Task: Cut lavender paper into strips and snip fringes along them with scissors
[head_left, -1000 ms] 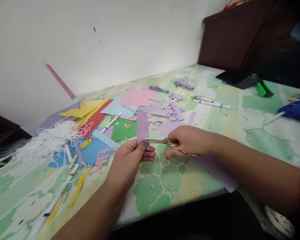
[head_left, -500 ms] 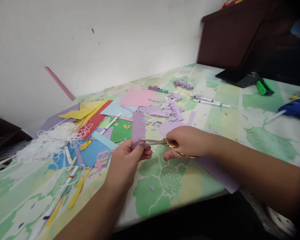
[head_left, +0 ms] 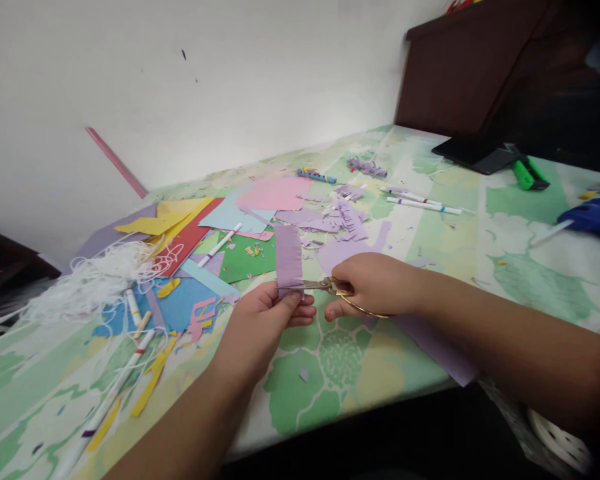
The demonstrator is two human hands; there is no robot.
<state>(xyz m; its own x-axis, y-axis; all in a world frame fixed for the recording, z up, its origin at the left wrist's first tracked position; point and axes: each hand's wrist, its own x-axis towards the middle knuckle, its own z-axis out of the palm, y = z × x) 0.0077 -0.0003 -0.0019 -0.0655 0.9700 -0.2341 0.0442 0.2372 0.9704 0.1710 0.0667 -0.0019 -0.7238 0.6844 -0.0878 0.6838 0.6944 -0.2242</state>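
My left hand [head_left: 267, 317] pinches the lower end of an upright purple paper strip [head_left: 289, 253] between thumb and fingers. Small slits run along the strip's right edge. My right hand [head_left: 363, 283] is closed round the gold-coloured handles of a pair of scissors [head_left: 325, 285]. Their blades point left and meet the strip's right side just above my left thumb. Under my right forearm lies a longer purple paper piece [head_left: 435, 347], partly hidden. Fringed purple scraps [head_left: 351, 221] rest on the table beyond my hands.
Coloured paper sheets [head_left: 250, 261], a tangle of white string [head_left: 95, 280] and several white markers [head_left: 220, 245] spread over the left side. At the right are a black flat object [head_left: 473, 155], a green-and-black tool [head_left: 529, 173] and a blue bundle [head_left: 593, 217]. A white wall [head_left: 260, 80] stands behind.
My left hand and the purple strip have shifted slightly right, towards the scissors. The blades now overlap the strip's right side more, while my right hand stays almost in place.
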